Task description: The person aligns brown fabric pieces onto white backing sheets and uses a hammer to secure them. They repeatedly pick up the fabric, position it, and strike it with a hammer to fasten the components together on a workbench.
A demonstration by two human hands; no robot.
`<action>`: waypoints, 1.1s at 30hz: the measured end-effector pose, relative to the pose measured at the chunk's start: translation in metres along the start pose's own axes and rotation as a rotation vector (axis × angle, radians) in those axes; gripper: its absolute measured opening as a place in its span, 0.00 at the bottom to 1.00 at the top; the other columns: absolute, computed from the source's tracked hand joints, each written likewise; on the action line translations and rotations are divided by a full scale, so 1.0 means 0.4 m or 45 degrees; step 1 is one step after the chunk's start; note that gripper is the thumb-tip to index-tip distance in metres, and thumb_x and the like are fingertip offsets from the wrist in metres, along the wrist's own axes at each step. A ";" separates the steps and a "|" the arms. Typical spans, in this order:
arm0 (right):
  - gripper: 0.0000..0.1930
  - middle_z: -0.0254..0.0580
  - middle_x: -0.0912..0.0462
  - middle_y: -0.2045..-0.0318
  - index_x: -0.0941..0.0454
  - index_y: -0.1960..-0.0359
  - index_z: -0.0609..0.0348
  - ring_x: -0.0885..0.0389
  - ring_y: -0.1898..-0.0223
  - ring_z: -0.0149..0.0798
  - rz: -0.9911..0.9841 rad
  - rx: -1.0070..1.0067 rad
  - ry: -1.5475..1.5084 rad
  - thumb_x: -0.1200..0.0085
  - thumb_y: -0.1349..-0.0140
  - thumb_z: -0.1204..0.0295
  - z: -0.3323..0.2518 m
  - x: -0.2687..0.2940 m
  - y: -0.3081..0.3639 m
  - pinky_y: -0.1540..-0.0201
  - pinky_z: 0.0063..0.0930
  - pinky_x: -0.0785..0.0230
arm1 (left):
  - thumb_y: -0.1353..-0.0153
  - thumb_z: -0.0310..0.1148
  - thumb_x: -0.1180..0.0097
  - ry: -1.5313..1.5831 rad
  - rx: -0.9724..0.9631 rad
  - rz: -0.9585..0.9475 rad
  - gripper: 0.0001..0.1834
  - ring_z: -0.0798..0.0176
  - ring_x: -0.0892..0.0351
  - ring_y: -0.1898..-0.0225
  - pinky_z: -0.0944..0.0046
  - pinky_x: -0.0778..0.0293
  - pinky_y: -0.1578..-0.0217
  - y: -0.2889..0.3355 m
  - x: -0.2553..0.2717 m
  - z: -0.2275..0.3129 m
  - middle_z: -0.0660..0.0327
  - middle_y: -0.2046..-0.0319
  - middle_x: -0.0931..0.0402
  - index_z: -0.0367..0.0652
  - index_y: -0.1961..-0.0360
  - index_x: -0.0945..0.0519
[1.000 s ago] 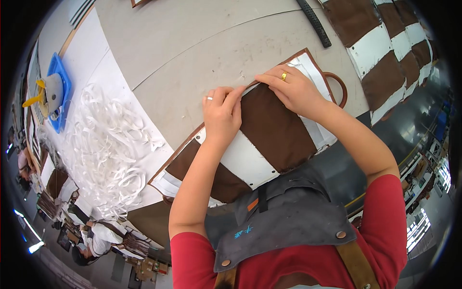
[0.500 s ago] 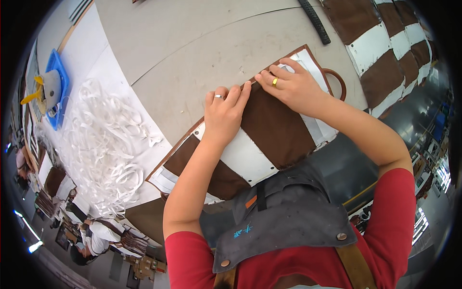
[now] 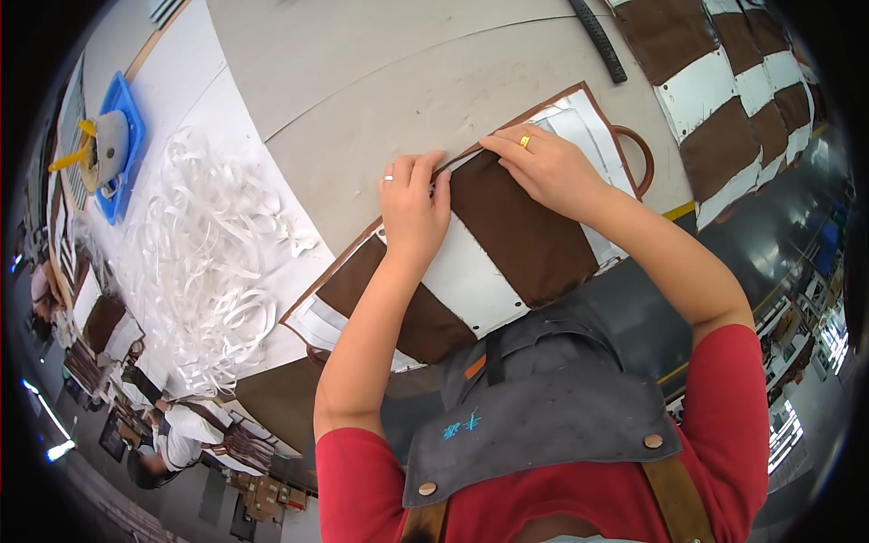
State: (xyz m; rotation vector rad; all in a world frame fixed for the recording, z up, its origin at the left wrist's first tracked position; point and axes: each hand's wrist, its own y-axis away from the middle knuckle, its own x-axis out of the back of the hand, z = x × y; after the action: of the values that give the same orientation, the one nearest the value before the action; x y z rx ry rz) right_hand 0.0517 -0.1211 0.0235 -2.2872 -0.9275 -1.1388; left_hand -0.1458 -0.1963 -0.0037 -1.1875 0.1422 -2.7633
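Observation:
A brown-and-white cloth bag (image 3: 520,240) lies tilted across the near edge of the worktable, its far edge bound in a brown strip. A curved brown handle (image 3: 643,156) sticks out at its right end. My left hand (image 3: 414,210) is closed on the far edge near its middle, thumb and fingers pinching the trim. A little further right, my right hand (image 3: 550,170) pinches the same edge, fingers pressed together over the brown panel. The fingertips hide the bit of edge they grip.
A tangled heap of white ribbon (image 3: 213,262) lies left on a white sheet. Behind it, a blue tray (image 3: 132,136) holds a pale cup (image 3: 111,149) with yellow handles. A black ridged strip (image 3: 599,41) lies far right, near brown-and-white panels (image 3: 711,127). A co-worker (image 3: 190,439) is lower left.
My left hand's fingers have curled in and shifted slightly left along the edge. My right hand's fingers have drawn together from a spread pose onto the trim.

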 end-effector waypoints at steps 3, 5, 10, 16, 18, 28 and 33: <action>0.18 0.34 0.21 0.58 0.24 0.53 0.56 0.23 0.55 0.37 0.014 0.080 0.126 0.47 0.47 0.80 -0.007 0.001 -0.011 0.57 0.27 0.26 | 0.46 0.22 0.42 0.001 -0.095 0.042 0.12 0.61 0.28 0.65 0.61 0.35 0.65 -0.001 -0.007 -0.006 0.64 0.67 0.26 0.45 0.60 0.20; 0.18 0.32 0.21 0.57 0.23 0.53 0.55 0.23 0.55 0.35 -0.005 0.104 0.176 0.47 0.48 0.79 -0.007 0.001 -0.014 0.57 0.25 0.26 | 0.47 0.21 0.42 -0.056 -0.158 0.045 0.13 0.62 0.28 0.66 0.61 0.36 0.65 0.002 -0.009 -0.010 0.65 0.68 0.26 0.45 0.60 0.19; 0.16 0.31 0.22 0.57 0.21 0.55 0.57 0.24 0.54 0.35 -0.032 0.307 0.404 0.48 0.48 0.75 0.003 -0.006 -0.015 0.55 0.28 0.29 | 0.51 0.22 0.43 -0.333 -0.469 0.016 0.15 0.64 0.29 0.68 0.64 0.36 0.65 0.009 -0.010 -0.026 0.66 0.68 0.28 0.44 0.60 0.19; 0.17 0.33 0.22 0.56 0.23 0.53 0.60 0.25 0.52 0.35 -0.092 0.322 0.336 0.50 0.46 0.74 -0.018 -0.010 -0.032 0.49 0.32 0.33 | 0.50 0.24 0.45 -0.591 -0.536 -0.063 0.15 0.64 0.28 0.67 0.62 0.35 0.62 0.013 0.001 -0.004 0.65 0.67 0.28 0.42 0.59 0.20; 0.19 0.34 0.22 0.55 0.23 0.51 0.60 0.25 0.50 0.36 -0.060 0.373 0.344 0.50 0.46 0.74 -0.021 -0.024 -0.026 0.47 0.32 0.33 | 0.50 0.23 0.44 -0.486 -0.448 -0.046 0.15 0.64 0.28 0.66 0.62 0.35 0.62 0.019 0.004 -0.006 0.66 0.67 0.27 0.43 0.58 0.20; 0.24 0.34 0.22 0.53 0.26 0.45 0.53 0.26 0.48 0.37 -0.173 0.296 0.385 0.50 0.47 0.76 -0.031 -0.022 -0.032 0.46 0.32 0.32 | 0.49 0.20 0.43 -0.224 -0.201 -0.006 0.17 0.62 0.28 0.63 0.62 0.36 0.60 0.064 0.050 -0.038 0.68 0.67 0.25 0.45 0.57 0.19; 0.26 0.35 0.23 0.56 0.27 0.43 0.49 0.26 0.51 0.37 -0.194 0.396 0.493 0.49 0.48 0.75 -0.039 -0.025 -0.036 0.47 0.31 0.32 | 0.50 0.21 0.46 -0.458 -0.381 -0.071 0.21 0.65 0.28 0.65 0.63 0.37 0.60 0.059 0.061 -0.037 0.70 0.67 0.26 0.46 0.53 0.20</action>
State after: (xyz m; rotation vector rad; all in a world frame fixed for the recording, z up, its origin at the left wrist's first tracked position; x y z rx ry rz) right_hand 0.0287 -0.1246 0.0252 -1.6977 -1.0486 -1.3335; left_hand -0.1713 -0.2229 0.0002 -1.7629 0.5031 -2.5803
